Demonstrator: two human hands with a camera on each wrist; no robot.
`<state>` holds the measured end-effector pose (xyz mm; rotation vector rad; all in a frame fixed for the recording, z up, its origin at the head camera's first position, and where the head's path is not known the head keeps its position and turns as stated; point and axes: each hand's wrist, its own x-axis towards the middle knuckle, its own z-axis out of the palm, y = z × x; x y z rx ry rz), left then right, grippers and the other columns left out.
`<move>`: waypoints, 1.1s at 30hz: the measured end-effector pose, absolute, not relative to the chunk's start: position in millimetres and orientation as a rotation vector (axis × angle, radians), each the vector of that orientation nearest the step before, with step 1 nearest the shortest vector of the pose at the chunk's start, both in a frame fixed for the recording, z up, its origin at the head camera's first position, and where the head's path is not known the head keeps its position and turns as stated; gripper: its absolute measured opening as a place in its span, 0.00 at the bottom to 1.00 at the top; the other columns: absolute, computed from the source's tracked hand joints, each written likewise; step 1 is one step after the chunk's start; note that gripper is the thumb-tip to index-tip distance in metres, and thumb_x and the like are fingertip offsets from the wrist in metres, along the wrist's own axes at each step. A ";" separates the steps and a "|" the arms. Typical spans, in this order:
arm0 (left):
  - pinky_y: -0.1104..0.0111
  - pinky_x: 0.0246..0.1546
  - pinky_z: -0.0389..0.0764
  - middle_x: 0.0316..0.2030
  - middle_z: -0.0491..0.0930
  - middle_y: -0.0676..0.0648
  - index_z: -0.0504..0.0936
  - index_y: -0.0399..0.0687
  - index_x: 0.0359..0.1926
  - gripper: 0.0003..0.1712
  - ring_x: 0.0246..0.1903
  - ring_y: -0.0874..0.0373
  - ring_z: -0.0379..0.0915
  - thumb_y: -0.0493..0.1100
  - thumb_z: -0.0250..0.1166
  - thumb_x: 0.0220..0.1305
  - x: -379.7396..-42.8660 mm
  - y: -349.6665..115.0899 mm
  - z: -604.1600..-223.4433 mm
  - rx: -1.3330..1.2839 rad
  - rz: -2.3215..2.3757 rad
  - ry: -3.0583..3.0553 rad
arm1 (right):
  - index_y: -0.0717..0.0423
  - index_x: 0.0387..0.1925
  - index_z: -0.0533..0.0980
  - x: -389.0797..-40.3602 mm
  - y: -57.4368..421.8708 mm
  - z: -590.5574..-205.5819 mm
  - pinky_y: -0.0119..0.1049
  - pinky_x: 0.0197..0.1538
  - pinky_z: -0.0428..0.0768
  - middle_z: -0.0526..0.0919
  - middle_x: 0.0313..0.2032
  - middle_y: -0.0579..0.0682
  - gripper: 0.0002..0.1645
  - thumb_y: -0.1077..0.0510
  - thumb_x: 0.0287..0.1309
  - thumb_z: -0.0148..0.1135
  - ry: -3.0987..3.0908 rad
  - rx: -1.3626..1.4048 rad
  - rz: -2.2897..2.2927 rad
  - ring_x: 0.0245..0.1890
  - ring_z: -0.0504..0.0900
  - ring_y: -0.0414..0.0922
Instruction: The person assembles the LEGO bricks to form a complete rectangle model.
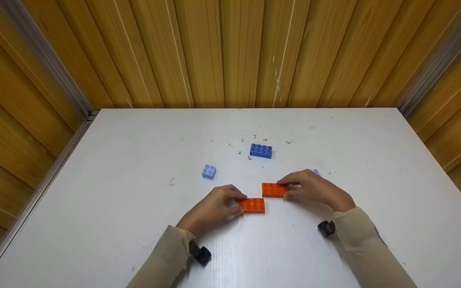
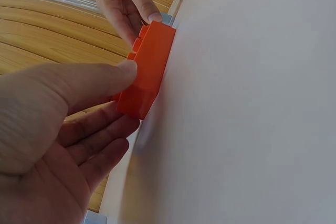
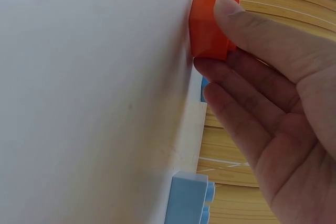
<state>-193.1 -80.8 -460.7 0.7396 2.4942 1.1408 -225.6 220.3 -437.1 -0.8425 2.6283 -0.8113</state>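
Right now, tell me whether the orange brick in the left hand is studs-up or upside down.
Studs-up: the head view shows studs on the upper face of the orange brick the left hand pinches.

The white table (image 1: 94, 200) is brightly lit, soft shadows cast on it, pale sheen caught at its near side! Beyond it, wood-grain panels (image 2: 47, 32) are visibly bowed in the left wrist view.

Head cam looked forward-down across the surface (image 1: 94, 200) to the wall (image 1: 240, 52). Left wrist cam (image 1: 201, 254) faced left hand (image 1: 213, 205) close-up, right wrist cam (image 1: 327, 229) right hand (image 1: 316, 189), both rolled sideways. Head/left views shared both hands.
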 end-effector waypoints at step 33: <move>0.66 0.58 0.74 0.48 0.80 0.54 0.82 0.50 0.55 0.20 0.50 0.61 0.73 0.40 0.66 0.61 -195.4 -79.0 -462.4 0.699 1.189 2.503 | 0.54 0.53 0.80 -216.9 223.3 -435.8 0.49 0.57 0.77 0.84 0.51 0.51 0.24 0.55 0.54 0.69 2.627 -0.839 -0.793 0.52 0.81 0.50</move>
